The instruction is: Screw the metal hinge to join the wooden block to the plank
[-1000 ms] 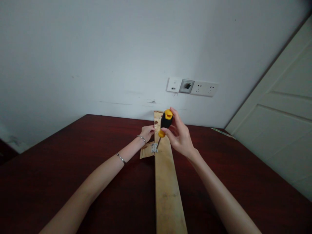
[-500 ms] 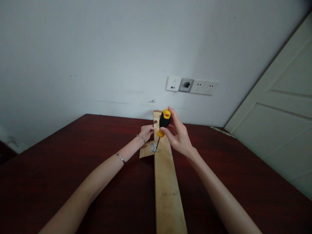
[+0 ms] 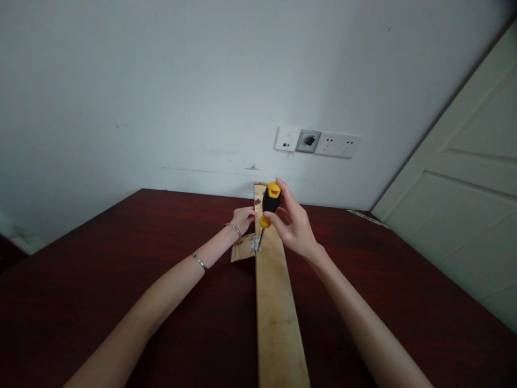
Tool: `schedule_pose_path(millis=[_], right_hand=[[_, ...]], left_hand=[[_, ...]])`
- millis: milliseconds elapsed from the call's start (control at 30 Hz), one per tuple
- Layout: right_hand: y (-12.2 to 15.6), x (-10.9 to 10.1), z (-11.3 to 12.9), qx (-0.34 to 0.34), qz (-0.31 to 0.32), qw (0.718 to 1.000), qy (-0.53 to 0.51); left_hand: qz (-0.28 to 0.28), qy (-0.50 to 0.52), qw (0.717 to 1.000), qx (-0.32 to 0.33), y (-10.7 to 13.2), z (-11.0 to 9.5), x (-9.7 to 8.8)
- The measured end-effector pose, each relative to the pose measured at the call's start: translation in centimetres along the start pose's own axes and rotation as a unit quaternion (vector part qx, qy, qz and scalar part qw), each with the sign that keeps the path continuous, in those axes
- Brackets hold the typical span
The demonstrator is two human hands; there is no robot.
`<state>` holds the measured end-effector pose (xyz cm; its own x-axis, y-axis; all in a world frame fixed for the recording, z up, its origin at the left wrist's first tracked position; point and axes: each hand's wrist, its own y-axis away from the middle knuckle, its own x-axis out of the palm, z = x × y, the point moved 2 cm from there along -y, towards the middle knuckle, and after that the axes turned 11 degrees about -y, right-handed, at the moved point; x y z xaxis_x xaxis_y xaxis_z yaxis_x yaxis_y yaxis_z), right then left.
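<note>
Right hand (image 3: 297, 225): pinching the screwdriver (image 3: 271, 198) by its handle, thumb on the near side, fingers curled behind, the wrist coming in from the lower right.
Left hand (image 3: 243, 220): fingers bent against the left edge of the long board (image 3: 277, 302), close to its far end; the fingertips are partly hidden, so whether they grip or only press cannot be told.
Screwdriver: handle black with yellow ends, butt up, tilted slightly to the right; its thin metal shaft slants down to the hinge, the tip at the lower right part of it.
Hinge (image 3: 254, 243): pale metal with small holes, lying across the joint, one leaf on each piece of wood; the screws are too small to make out.
Long board: pale wood, running away from the viewer to near the wall (image 3: 161, 81), with a dark brown patch towards its far end.
Short board (image 3: 241, 249): to the left of the long board, beside the hinge, just below the left wrist.
Bracelets (image 3: 200, 263): two thin metal ones on the left arm.
Desk (image 3: 100, 242): dark reddish brown, under the boards.
Sockets (image 3: 337, 145): white, on the wall, above and right of the screwdriver.
Door (image 3: 464, 215): white, panelled, at the right.
</note>
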<state>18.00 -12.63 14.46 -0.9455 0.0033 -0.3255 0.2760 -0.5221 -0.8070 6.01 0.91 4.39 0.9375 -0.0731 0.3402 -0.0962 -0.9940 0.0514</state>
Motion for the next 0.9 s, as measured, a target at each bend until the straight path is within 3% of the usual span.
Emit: schedule_pose_path(millis=[567, 900], right_hand=[[0.0, -0.1, -0.8, 0.011, -0.019, 1.0, -0.004], [-0.1, -0.5, -0.4, 0.032, 0.009, 0.999, -0.032]], left_hand=[[-0.015, 0.011, 1.0, -0.006, 1.1, -0.8, 0.3], [0.001, 0.016, 1.0, -0.008, 1.1, -1.0, 0.4]])
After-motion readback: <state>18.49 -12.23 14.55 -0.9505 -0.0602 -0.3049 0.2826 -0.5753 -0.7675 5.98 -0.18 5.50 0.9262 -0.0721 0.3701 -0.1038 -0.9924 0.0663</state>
